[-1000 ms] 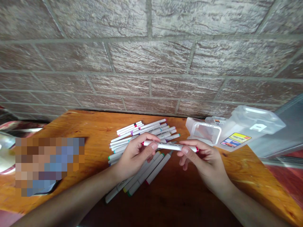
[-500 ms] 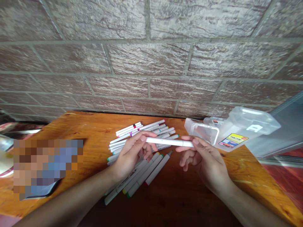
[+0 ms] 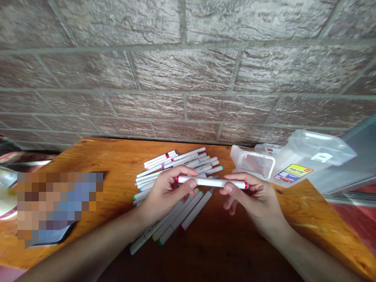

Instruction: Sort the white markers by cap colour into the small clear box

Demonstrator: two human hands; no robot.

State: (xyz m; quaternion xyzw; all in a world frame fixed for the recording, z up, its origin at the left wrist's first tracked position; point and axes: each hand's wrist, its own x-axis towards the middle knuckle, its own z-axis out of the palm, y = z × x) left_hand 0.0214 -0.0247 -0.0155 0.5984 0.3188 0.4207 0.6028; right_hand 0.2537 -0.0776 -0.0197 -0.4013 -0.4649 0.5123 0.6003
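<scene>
A white marker (image 3: 210, 182) with red ends is held level between my two hands, above the table. My left hand (image 3: 169, 192) pinches it near its left end, thumb in front and fingers behind. Toward the other end, my right hand (image 3: 252, 196) grips it between thumb and forefinger, with the lower fingers curled beneath. Behind and below my left hand lie several white markers (image 3: 188, 158) with coloured ends, in a loose pile. More markers (image 3: 179, 217) lie slantwise on the near side, partly hidden by my left hand and forearm.
On the right of the wooden table (image 3: 111, 164) stands a clear plastic case (image 3: 311, 156) with a yellow marker label, beside an open clear container part (image 3: 255, 164). A flat device with a blurred-out screen (image 3: 58, 207) lies at left. A brick-patterned wall (image 3: 188, 70) rises behind.
Both hands have shifted their grip along the marker, and its red ends now show. My left thumb has moved inward along the barrel, as has my right thumb.
</scene>
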